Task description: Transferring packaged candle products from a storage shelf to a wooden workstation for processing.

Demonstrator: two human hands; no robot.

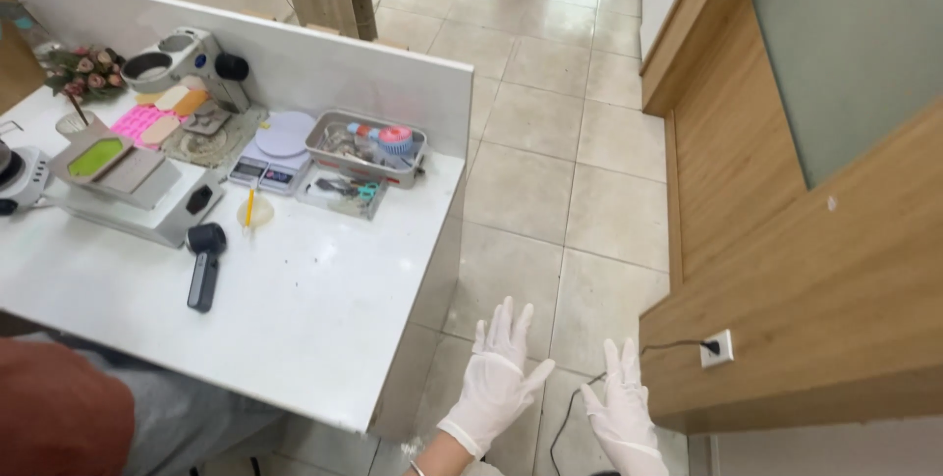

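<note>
Both my hands wear white gloves and hang over the tiled floor, to the right of a white table. My left hand has its fingers spread and holds nothing. My right hand is also spread and empty, a little lower and further right. Neither hand touches anything. The nearest things are the table's right edge and a black cable running along the floor below my hands.
On the table lie a black handheld device, a small scale, a metal tray of tools, a white machine and pink moulds. A wall socket sits in the wooden panel at the right.
</note>
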